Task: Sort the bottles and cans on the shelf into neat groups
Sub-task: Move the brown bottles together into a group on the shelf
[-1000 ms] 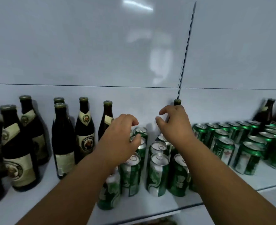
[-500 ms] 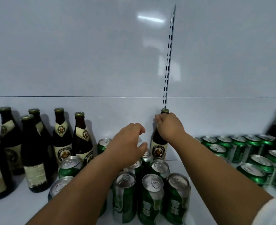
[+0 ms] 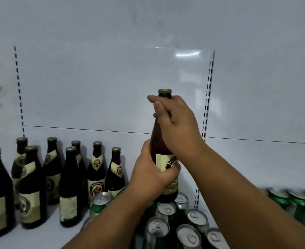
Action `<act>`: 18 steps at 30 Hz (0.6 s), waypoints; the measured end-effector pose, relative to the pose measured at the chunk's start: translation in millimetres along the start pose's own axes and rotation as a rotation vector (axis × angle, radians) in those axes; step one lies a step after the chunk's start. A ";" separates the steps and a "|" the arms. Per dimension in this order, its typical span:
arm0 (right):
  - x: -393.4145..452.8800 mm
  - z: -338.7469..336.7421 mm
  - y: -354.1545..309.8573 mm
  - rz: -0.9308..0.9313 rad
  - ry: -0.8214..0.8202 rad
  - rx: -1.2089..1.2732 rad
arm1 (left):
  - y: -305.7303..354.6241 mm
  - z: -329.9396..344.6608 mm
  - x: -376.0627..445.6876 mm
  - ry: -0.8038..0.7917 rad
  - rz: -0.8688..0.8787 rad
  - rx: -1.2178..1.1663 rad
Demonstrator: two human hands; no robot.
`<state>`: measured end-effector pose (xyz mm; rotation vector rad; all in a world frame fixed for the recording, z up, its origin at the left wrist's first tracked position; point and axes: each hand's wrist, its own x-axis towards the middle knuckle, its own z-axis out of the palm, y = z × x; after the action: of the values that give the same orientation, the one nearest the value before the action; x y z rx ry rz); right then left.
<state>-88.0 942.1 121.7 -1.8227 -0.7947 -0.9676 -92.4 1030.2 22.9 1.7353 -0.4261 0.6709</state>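
A brown beer bottle [image 3: 159, 141] with a cream label and gold cap hangs upright above a cluster of green cans [image 3: 187, 223]. My right hand [image 3: 176, 123] is wrapped around its neck, just under the cap. My left hand [image 3: 153, 171] grips its body over the label. Several matching brown bottles [image 3: 96, 169] stand in a loose group on the white shelf [image 3: 40, 236] to the left. More green cans [image 3: 291, 203] line up at the far right, blurred.
The white back panel [image 3: 112, 87] carries two slotted uprights, one at the left [image 3: 19, 87] and one at the right [image 3: 209, 87]. One green can [image 3: 101, 202] stands beside the nearest bottles, next to my left forearm.
My right hand has lifted the bottle from behind the cans up off the shelf. My left hand has closed on its body. The view has swung left.
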 end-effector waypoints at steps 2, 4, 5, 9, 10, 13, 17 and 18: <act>-2.7 23.1 -9.2 -0.013 -0.023 0.062 | -4.2 -28.1 -9.0 0.064 -0.014 0.012; -5.2 49.4 -22.4 -0.009 -0.086 0.113 | -7.9 -60.0 -19.8 0.115 -0.031 0.050; -7.1 64.2 -30.3 -0.002 -0.140 0.133 | -11.0 -77.3 -25.6 0.134 -0.033 0.071; -24.7 130.9 -59.5 -0.013 -0.265 0.136 | -31.1 -148.3 -53.3 0.170 -0.050 0.163; -30.4 147.7 -65.6 -0.013 -0.270 0.131 | -38.3 -165.9 -60.8 0.168 -0.057 0.180; -52.3 197.1 -78.8 0.001 -0.312 0.070 | -65.2 -214.0 -82.6 0.129 -0.093 0.217; -83.7 255.9 -80.7 -0.034 -0.280 -0.022 | -104.4 -256.2 -107.5 0.071 -0.170 0.201; -90.2 268.6 -79.1 -0.058 -0.258 -0.058 | -113.5 -262.7 -112.3 0.052 -0.165 0.200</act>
<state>-119.8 1207.0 -2.3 -2.0105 -0.9900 -0.8080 -166.9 1306.1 -90.2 1.9135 -0.1811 0.6549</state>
